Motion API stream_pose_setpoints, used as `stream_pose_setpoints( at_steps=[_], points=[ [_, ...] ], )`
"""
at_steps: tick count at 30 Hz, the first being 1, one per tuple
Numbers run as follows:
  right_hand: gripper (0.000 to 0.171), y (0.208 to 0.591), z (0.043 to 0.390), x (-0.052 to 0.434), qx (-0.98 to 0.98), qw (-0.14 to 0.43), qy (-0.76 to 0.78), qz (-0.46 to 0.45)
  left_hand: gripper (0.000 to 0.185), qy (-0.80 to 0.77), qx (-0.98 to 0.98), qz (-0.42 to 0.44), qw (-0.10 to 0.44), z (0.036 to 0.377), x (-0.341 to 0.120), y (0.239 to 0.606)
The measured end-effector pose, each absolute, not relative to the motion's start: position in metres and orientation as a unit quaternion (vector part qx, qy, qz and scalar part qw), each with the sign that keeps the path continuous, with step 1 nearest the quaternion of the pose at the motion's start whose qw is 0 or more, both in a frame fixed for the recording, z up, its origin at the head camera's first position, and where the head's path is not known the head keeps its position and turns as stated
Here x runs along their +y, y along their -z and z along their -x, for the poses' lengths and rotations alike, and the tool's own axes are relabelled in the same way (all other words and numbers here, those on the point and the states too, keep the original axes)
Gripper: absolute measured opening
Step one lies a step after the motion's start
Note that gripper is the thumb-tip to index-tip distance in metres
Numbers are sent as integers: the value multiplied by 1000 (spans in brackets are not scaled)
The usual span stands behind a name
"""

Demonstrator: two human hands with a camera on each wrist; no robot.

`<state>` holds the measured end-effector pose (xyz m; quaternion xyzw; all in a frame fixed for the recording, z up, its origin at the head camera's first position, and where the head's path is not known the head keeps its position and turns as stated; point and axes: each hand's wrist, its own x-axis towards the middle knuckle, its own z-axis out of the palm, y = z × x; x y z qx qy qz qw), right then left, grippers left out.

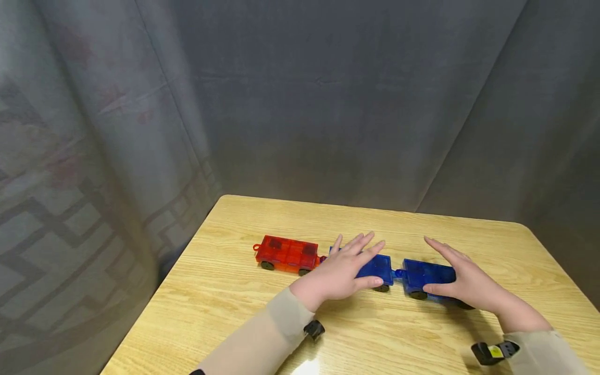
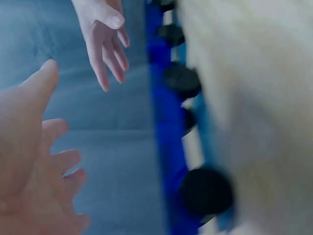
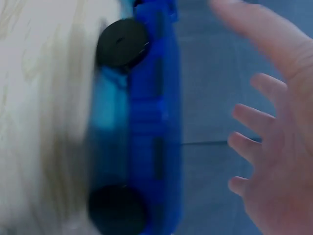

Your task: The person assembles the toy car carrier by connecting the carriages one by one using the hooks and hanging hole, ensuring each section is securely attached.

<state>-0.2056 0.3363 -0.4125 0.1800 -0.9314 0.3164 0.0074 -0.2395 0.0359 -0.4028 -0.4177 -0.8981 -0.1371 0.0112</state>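
Observation:
Three see-through toy train cars on black wheels stand hitched in a row on the wooden table. The leftmost is a red car (image 1: 288,252); a middle blue car (image 1: 378,268) and a right blue car (image 1: 427,275) follow it. My left hand (image 1: 343,271), fingers spread, is over the middle blue car and covers part of it. Over the right blue car is my right hand (image 1: 471,278), thumb and fingers apart, hiding its far end. Both wrist views show a gap between the hands and the cars; neither hand holds anything.
The pale wooden table (image 1: 225,291) has rounded far corners. A grey curtain (image 1: 328,104) hangs behind it, and a patterned curtain (image 1: 84,208) hangs along the left. Dark camera mounts sit on both sleeved wrists, close over the tabletop.

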Motion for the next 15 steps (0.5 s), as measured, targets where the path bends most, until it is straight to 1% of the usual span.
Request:
stream_pose_setpoints(
  at_steps=[5,11,15],
  points=[
    [88,393,202,326,-927,59,-329,-168,70,132,-906,396,74,250,10,382],
    [77,386,198,311,-936,115,-270,-193,69,122,-920,360,93,258,-21,374],
    [70,385,195,306,-940,131,-246,-196,70,109,-926,347,97,261,-37,377]
  ],
)
